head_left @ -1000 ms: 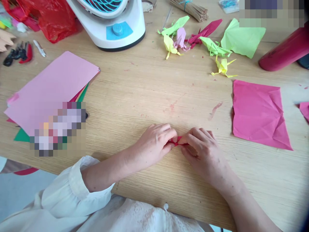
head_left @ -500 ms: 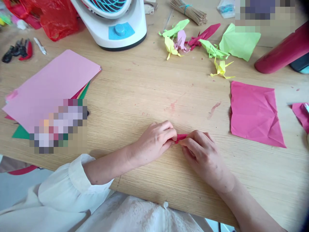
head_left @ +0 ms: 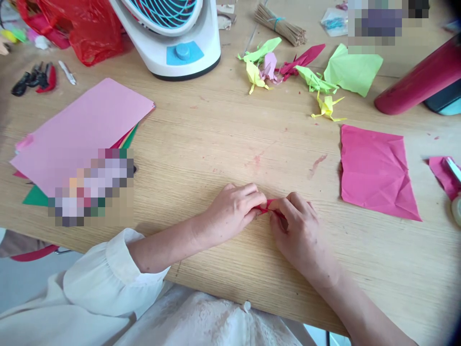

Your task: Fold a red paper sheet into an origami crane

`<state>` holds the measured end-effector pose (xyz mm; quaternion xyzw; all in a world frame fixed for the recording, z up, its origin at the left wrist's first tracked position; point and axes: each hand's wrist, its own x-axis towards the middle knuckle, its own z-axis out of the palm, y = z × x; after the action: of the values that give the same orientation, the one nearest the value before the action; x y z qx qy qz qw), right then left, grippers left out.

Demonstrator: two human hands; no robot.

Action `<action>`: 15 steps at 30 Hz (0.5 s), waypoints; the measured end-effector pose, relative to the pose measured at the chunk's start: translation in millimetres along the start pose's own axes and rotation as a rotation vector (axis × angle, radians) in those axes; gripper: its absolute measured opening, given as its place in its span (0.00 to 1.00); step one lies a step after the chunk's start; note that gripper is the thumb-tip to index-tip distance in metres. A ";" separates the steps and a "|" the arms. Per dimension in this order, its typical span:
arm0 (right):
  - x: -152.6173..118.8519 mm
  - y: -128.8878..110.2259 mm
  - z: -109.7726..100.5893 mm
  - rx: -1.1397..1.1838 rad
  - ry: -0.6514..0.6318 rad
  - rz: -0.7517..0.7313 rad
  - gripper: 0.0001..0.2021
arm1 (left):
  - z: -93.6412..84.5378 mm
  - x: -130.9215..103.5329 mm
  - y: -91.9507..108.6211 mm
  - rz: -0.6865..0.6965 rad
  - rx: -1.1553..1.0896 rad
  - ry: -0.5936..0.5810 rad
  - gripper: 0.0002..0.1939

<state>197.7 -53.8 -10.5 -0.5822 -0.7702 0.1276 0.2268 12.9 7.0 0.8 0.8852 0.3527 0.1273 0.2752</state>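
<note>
Folded red paper (head_left: 265, 207) is pinched by the fingertips of both the left hand (head_left: 236, 206) and the right hand (head_left: 300, 223), less of it showing between them than a moment ago. Right of the hands lies a creased pink square (head_left: 374, 170); farther right, more of a tape roll (head_left: 457, 209) now shows. Beyond the hands sits a yellow folded figure (head_left: 327, 106).

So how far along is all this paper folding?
The yellow figure nearest the hands looks finished, folded and set down on the table. The left hand and right hand pinch narrow red paper, its shape mostly hidden. The creased pink sheet lies flat, so any folding there seems left to do.
</note>
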 end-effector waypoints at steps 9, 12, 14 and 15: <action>-7.4 8.6 -3.5 -0.033 0.006 -0.149 0.08 | 0.6 -0.5 -0.5 -0.023 -0.011 -0.004 0.03; -8.7 10.7 -4.5 -0.082 0.005 -0.219 0.07 | 0.6 -1.6 -0.6 0.009 0.007 -0.006 0.03; -10.6 13.8 -6.1 -0.098 0.011 -0.266 0.07 | 0.9 -2.6 -0.8 0.028 0.029 0.001 0.04; -12.0 15.9 -7.3 -0.095 0.015 -0.287 0.07 | 1.2 -3.1 -1.1 0.037 0.039 0.007 0.04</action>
<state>217.4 -61.2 -13.9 -0.4771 -0.8491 0.0527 0.2207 10.6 5.0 -0.9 0.8963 0.3397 0.1287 0.2542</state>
